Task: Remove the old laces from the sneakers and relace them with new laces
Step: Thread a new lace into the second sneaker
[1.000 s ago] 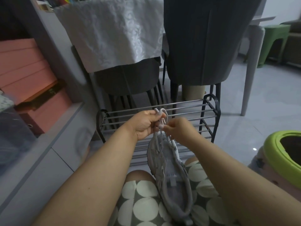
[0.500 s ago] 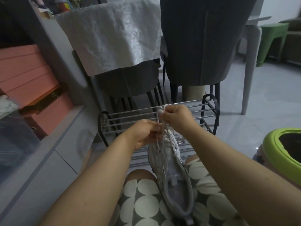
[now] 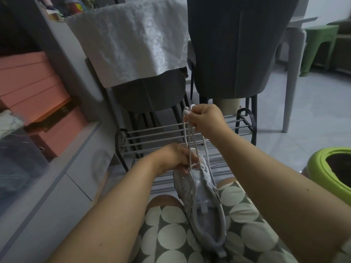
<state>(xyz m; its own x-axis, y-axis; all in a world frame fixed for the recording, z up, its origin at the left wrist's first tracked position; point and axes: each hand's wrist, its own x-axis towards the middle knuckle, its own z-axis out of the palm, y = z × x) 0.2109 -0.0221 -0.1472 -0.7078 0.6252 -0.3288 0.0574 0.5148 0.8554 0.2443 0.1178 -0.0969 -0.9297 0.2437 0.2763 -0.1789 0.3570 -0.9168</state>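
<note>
Resting lengthwise on the person's lap, over spotted shorts, is a grey sneaker with its toe toward the shoe rack and its heel nearest the body. All places below are given from this sneaker.

- Left hand: at the toe end, fingers curled round the front of the sneaker and holding it; the fingertips are hidden behind the lace strands, so whether they also pinch the lace cannot be told.
- Right hand: raised above the toe, closed in a pinch on the white lace near its top.
- Lace: several strands run down from the right hand to the front eyelets — one loop hangs slack on the right side.
- Shoe rack: black frame with metal bars, on the floor just beyond the toe.
- Two dark chairs behind the rack; the left one carries a white patterned cloth, the right one is bare.
- Pink boxes: stacked far left.
- Green-rimmed tub: right of the sneaker, on the floor.
- Green stool: far right, well apart.
</note>
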